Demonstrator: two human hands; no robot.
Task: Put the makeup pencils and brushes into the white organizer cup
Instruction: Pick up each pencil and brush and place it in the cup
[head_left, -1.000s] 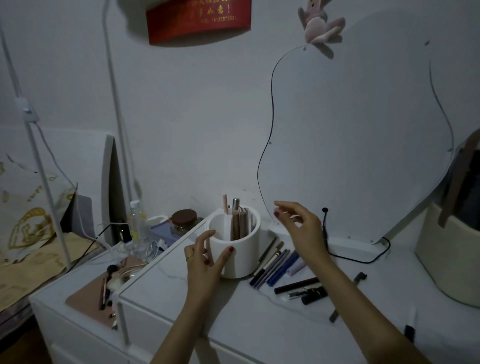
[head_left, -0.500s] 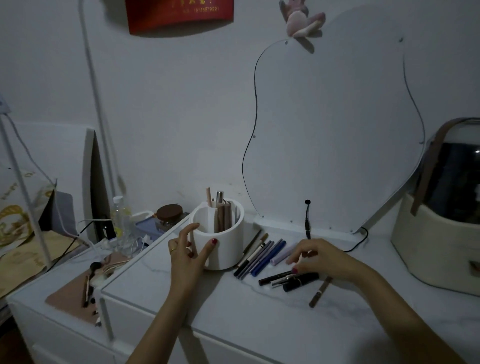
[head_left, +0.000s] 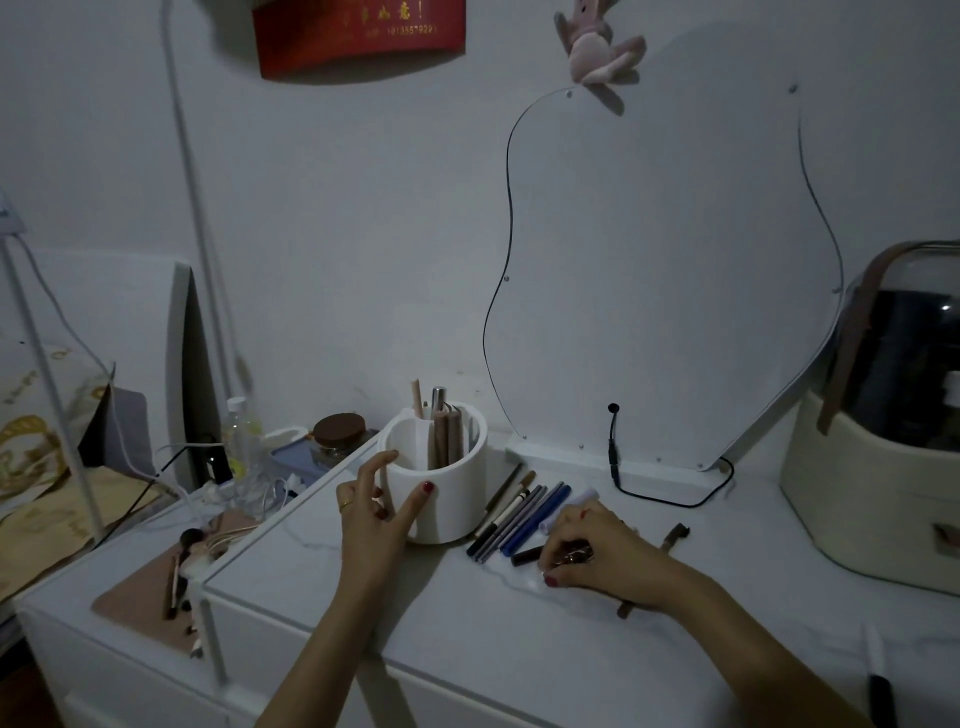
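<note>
The white organizer cup (head_left: 452, 499) stands on the white dresser top (head_left: 441, 634) and holds several brown pencils and a metal-capped stick. My left hand (head_left: 376, 512) touches the cup's left side, thumb on its front, fingers spread. Right of the cup lie several makeup pencils (head_left: 519, 514), dark, blue and brown, fanned side by side. My right hand (head_left: 592, 556) rests on the pencils nearest me, its fingers curled around a dark makeup pencil (head_left: 527, 555) whose end sticks out to the left. A brown brush (head_left: 672, 538) lies partly under that wrist.
A curvy mirror (head_left: 665, 270) leans on the wall behind, its black cable (head_left: 654, 496) trailing on the top. A cream case (head_left: 872, 493) stands at the right. A lower shelf at the left holds a jar (head_left: 337, 441), bottle (head_left: 241, 436), cords and brushes. A black pen (head_left: 878, 686) lies near right.
My right hand dropped from beside the cup's rim down to the pencils on the dresser and closed its fingers on one. My left hand stayed at the cup.
</note>
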